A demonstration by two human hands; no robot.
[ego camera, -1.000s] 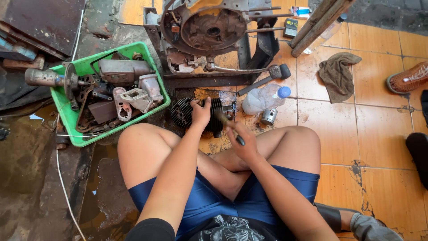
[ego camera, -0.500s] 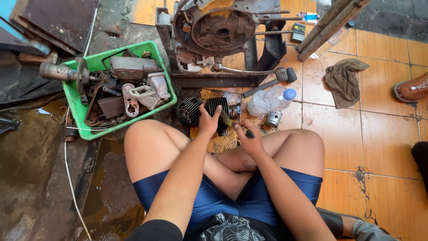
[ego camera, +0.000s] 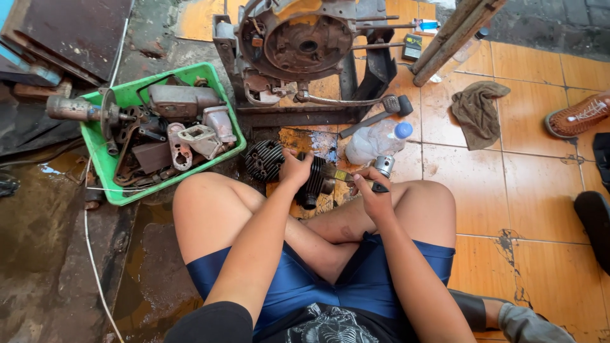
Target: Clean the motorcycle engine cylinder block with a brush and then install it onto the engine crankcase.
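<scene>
I sit cross-legged on the floor. My left hand (ego camera: 294,169) grips a black finned engine cylinder (ego camera: 316,180) held just above my shins. My right hand (ego camera: 373,195) holds a paintbrush (ego camera: 346,176) with a black handle, its bristles against the cylinder's side. A second finned black part (ego camera: 264,160) lies on the floor just left of the cylinder. A small metal piston (ego camera: 384,166) stands by my right hand.
A green plastic tray (ego camera: 101,162) of greasy engine parts sits at left. An engine case on a stand (ego camera: 304,44) is ahead. A clear plastic bottle with blue cap (ego camera: 379,140), a brown rag (ego camera: 478,113), a shoe (ego camera: 579,116), wet dirty concrete at left.
The view has shifted slightly; my hands stay on the cylinder while the brush has moved a little along its side.
</scene>
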